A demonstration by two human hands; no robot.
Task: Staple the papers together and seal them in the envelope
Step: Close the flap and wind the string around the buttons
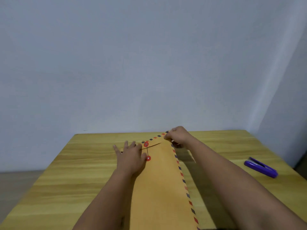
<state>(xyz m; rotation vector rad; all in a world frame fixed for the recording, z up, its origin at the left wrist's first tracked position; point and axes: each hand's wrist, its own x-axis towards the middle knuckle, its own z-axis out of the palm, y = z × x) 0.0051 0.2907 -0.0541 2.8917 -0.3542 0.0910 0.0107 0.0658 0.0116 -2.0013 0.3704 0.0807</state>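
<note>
- We press our left hand (131,156), fingers spread, flat on the string-tie envelope (159,180) lying on the wooden table (83,163).
- Our right hand (178,136) pinches its far corner.
- The flap looks folded down, so we judge sealing is underway; next, wind the string (147,151) around the red buttons (146,144).

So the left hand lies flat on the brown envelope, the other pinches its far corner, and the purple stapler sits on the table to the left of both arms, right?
Not quite. In the head view the purple stapler lies on the wooden table to the right of both arms, not the left. The rest holds: the left hand lies flat on the brown envelope, and the right hand pinches its far corner.
</note>
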